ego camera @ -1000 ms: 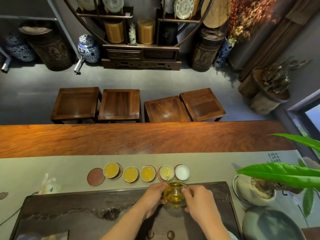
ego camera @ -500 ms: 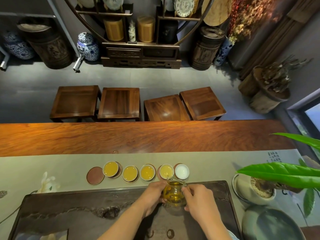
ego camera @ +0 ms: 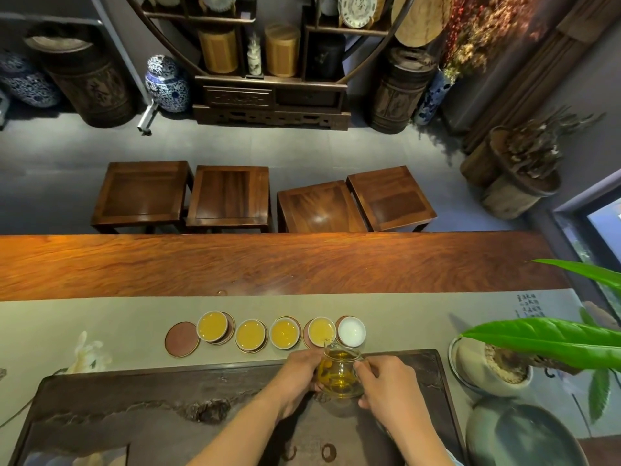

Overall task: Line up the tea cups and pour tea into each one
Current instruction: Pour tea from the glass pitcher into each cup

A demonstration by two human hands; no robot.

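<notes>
Several small white tea cups stand in a row on round coasters on the grey table runner (ego camera: 100,317). The cups at the left and middle (ego camera: 212,326) (ego camera: 250,335) (ego camera: 285,332) (ego camera: 322,330) hold yellow tea. The rightmost cup (ego camera: 351,331) looks white and empty. One bare coaster (ego camera: 181,339) lies at the row's left end. A glass pitcher (ego camera: 340,374) with yellow tea is held just in front of the two right cups, above the dark tea tray (ego camera: 134,398). My left hand (ego camera: 299,375) grips its left side and my right hand (ego camera: 383,388) its right side.
A potted plant (ego camera: 490,368) with long green leaves stands right of the tray. A dark round dish (ego camera: 524,435) sits at the lower right. The wooden table (ego camera: 268,264) runs behind the runner, with several stools (ego camera: 228,196) beyond it.
The pitcher has shifted slightly right along the row, between the last two cups. The view has tilted a little. The cups have not moved.
</notes>
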